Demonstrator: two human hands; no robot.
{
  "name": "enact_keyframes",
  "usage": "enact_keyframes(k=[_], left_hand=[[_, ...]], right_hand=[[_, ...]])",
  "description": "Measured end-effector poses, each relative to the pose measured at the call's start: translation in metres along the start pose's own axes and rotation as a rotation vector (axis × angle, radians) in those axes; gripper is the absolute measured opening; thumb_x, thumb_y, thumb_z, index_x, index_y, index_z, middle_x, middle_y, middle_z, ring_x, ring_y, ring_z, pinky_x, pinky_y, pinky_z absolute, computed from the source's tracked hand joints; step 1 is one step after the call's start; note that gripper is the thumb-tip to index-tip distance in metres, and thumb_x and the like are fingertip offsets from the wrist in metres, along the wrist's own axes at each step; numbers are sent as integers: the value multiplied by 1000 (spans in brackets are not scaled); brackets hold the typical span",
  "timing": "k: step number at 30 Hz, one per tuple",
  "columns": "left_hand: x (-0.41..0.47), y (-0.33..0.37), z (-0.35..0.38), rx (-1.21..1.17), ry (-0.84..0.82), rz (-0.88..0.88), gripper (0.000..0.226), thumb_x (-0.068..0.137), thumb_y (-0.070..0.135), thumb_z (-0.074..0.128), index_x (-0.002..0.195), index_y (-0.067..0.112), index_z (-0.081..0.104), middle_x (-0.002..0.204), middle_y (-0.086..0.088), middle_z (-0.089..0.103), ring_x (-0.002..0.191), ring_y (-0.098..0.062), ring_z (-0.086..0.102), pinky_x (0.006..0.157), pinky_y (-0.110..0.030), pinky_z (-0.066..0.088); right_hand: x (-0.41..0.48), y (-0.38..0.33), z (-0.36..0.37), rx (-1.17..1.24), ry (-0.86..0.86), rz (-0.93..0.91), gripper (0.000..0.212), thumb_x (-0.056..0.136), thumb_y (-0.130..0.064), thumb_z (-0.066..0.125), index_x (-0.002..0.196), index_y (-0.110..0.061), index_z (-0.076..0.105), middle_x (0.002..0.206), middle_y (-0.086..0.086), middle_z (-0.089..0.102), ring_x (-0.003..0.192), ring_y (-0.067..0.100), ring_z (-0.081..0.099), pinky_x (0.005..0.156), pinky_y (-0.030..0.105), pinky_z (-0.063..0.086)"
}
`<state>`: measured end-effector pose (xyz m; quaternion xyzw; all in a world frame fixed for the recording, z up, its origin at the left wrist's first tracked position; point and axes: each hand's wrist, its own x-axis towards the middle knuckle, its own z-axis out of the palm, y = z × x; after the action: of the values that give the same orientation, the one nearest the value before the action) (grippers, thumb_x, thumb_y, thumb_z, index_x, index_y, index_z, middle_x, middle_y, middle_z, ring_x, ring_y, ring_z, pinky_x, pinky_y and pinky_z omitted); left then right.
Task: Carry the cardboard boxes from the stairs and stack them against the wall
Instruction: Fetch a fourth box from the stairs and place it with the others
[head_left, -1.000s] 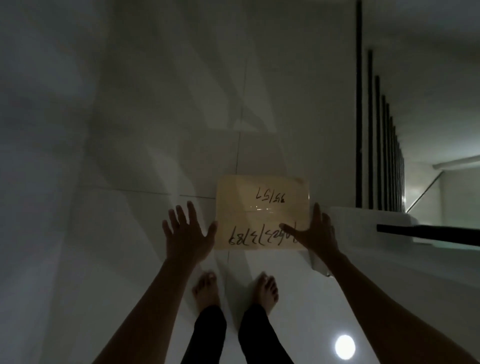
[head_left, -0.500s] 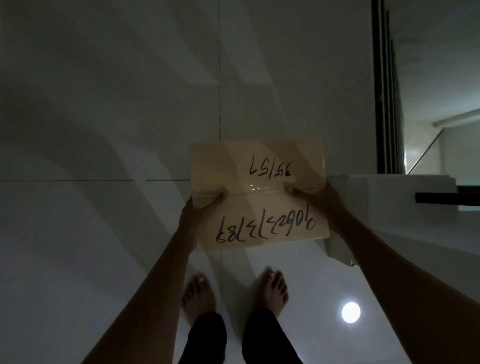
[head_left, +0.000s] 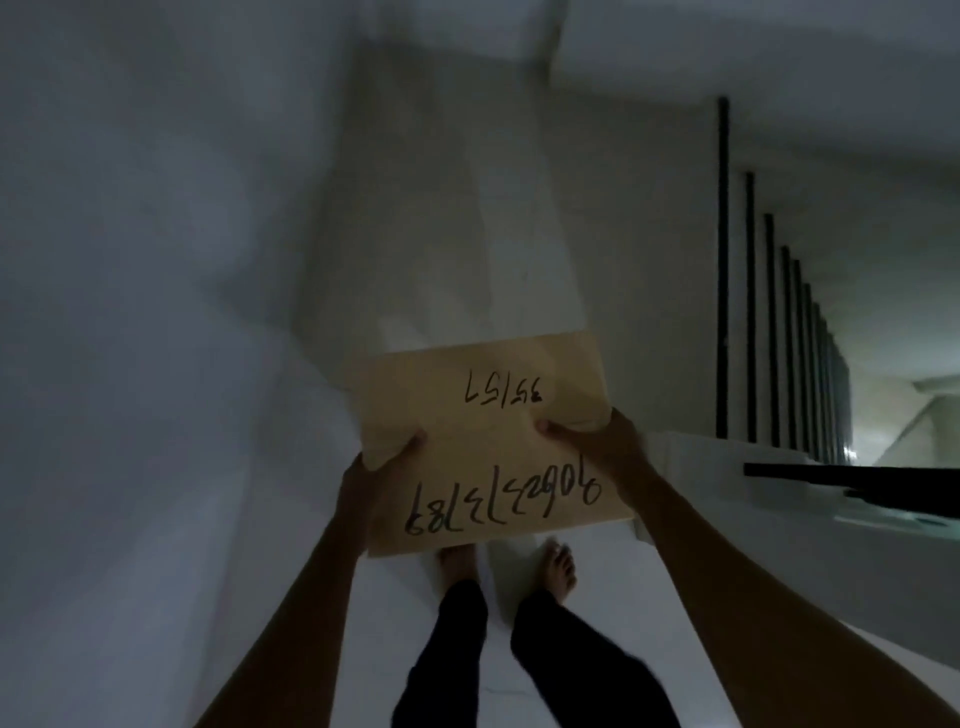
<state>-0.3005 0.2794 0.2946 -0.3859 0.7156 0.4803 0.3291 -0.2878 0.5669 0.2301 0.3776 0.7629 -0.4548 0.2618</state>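
A flat tan cardboard box (head_left: 488, 447) with black handwritten numbers on its top hangs in the air in front of me, above my bare feet. My left hand (head_left: 382, 467) grips its left edge, thumb on top. On the right edge sits my right hand (head_left: 597, 439), thumb also on the top face. The box tilts slightly, near side lower. The fingers under the box are hidden.
A white wall (head_left: 130, 312) fills the left side and a lighter wall panel (head_left: 441, 208) stands straight ahead. Black stair railing bars (head_left: 748, 312) and a dark handrail (head_left: 852, 480) are at the right, over a white ledge (head_left: 691, 467). The floor (head_left: 395, 597) is pale tile.
Both hands closed on the box's side edges and lifted it off the floor. The view has turned a little, so the railing now shows further right.
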Motion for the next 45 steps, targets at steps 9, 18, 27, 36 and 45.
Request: enact_keyframes(k=[9,18,27,36,45], left_hand=[[-230,-77,-117,-272,172,38,81,60,77,75,117,20,67,96,-3,77,85,-23,74,80,-42,63],[-382,-238,-143,-613,463,-68,74,67,72,79,119,20,67,98,-6,77,85,-24,76,85,-45,63],[-485,-431,-164,-885,647,-155,94,47,88,75,113,21,70,97,-7,79,83,-25,78,82,-47,64],[-592,-642,-171,-1037,825,-213,81,63,77,78,118,20,64,99,-8,76,87,-25,76,83,-47,64],[-668,-799,-181,-1140,957,-292,101,47,90,72,122,22,65,107,-7,75,95,-26,74,89,-48,61]], right_hand=[[-240,-84,-20,-140,-111,-251,118,32,-86,86,130,-23,66,118,2,76,104,25,75,91,45,62],[-391,-62,27,-359,-333,-484,106,43,-73,92,130,-16,67,120,8,75,107,31,72,95,47,60],[-530,9,139,-691,-582,-678,88,58,-63,94,126,-12,70,116,11,77,91,27,72,88,38,60],[-689,151,237,-791,-757,-730,133,22,-86,84,132,-13,67,121,11,75,108,32,73,96,48,60],[-809,270,314,-971,-822,-805,102,58,-69,89,139,-13,62,131,11,71,122,33,67,104,44,53]])
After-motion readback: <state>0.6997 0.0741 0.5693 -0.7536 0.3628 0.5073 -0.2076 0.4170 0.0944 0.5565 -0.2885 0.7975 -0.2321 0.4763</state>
